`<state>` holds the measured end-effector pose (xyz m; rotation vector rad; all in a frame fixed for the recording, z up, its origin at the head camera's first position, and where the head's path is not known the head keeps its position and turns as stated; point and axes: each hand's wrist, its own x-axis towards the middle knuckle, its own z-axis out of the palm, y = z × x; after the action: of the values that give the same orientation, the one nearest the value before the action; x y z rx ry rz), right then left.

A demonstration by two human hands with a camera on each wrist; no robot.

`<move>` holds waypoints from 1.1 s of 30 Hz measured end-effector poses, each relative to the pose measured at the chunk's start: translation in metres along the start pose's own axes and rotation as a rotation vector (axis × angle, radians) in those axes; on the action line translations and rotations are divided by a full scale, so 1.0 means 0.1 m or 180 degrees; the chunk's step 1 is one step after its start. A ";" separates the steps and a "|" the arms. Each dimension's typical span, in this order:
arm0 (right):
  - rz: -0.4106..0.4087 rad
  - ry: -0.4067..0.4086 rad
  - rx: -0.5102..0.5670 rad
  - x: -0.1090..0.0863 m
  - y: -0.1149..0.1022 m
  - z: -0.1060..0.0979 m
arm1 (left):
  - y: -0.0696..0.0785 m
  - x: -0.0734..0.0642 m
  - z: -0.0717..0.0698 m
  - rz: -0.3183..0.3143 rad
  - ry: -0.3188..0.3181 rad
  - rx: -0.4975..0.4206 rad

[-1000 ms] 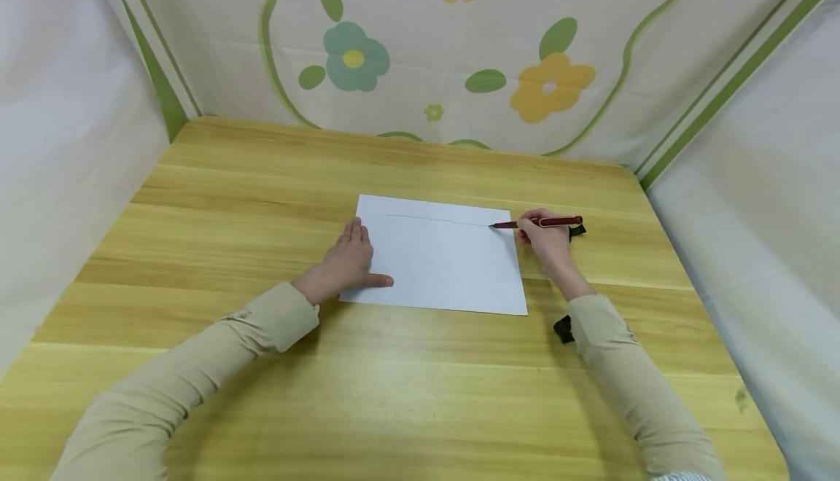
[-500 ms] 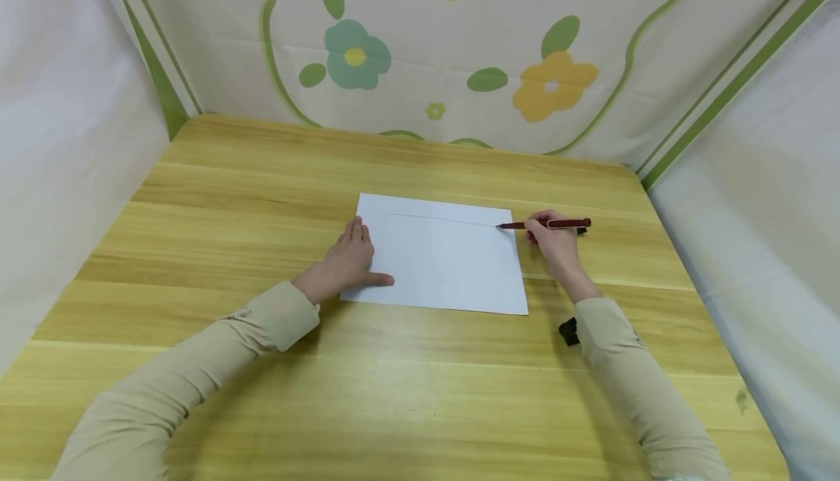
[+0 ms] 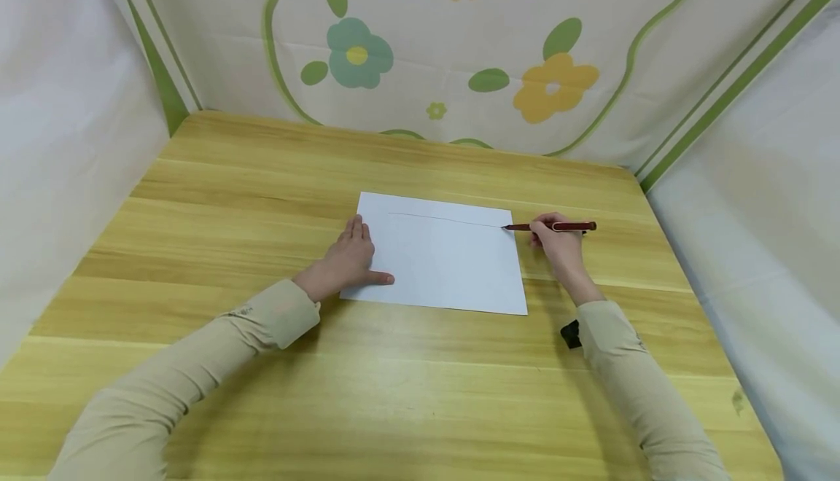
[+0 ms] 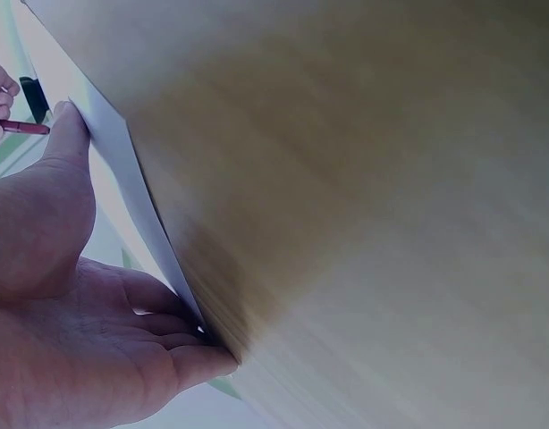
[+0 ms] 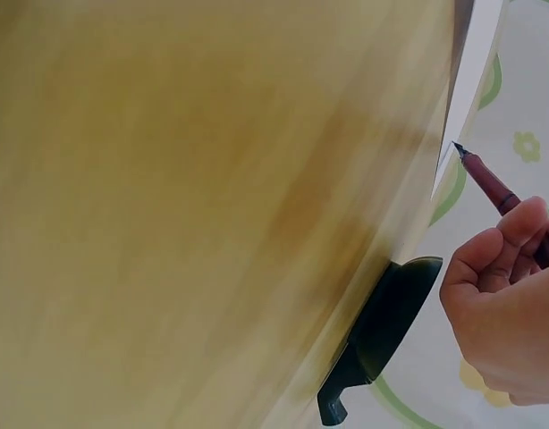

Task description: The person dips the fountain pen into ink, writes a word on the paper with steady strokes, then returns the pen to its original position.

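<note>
A white sheet of paper [image 3: 446,270] lies on the wooden table, with one thin, nearly straight line [image 3: 446,219] along its upper part. My left hand [image 3: 348,259] rests on the paper's left edge. Its fingers are straight, and the thumb [image 4: 71,134] is spread out over the sheet. Near the right edge, my right hand [image 3: 556,240] pinches a dark red fountain pen [image 3: 574,226]. The pen's nib [image 5: 459,150] meets the paper at the line's right end, and its barrel points off to the right.
A black object [image 3: 571,334], partly covered by the right sleeve, is on the table right of the paper; its kind is unclear. The wooden tabletop [image 3: 394,401] surrounds the sheet. Flower-patterned white cloth [image 3: 420,51] hangs behind, with pale cloth on both sides.
My right hand has moved to the right with the fountain pen, and the line on the paper has grown longer that way. The left hand stays in place.
</note>
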<state>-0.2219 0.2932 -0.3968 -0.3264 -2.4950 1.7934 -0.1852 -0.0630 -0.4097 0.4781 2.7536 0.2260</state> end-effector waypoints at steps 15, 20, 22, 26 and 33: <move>-0.0063 -0.0046 -0.0134 0.04 -0.21 0.30 | -0.02 -0.04 -0.06 -0.0072 -0.0072 0.0010; -0.0210 -0.0172 -0.0210 0.10 -0.38 0.62 | -0.01 -0.03 -0.06 -0.0046 -0.0079 0.0017; -0.0251 -0.0232 -0.0281 0.12 -0.42 0.74 | -0.01 -0.03 -0.05 -0.0031 -0.0085 0.0012; -0.0276 -0.0320 -0.0396 0.14 -0.46 0.93 | 0.00 -0.03 -0.04 -0.0018 -0.0080 0.0018; -0.0235 -0.0288 -0.0496 0.18 -0.46 1.09 | 0.01 -0.05 -0.05 -0.0046 -0.0067 0.0006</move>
<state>-0.2637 0.1815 -0.3899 -0.1607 -2.6773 1.6265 -0.1826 -0.0640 -0.4033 0.4583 2.7362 0.2138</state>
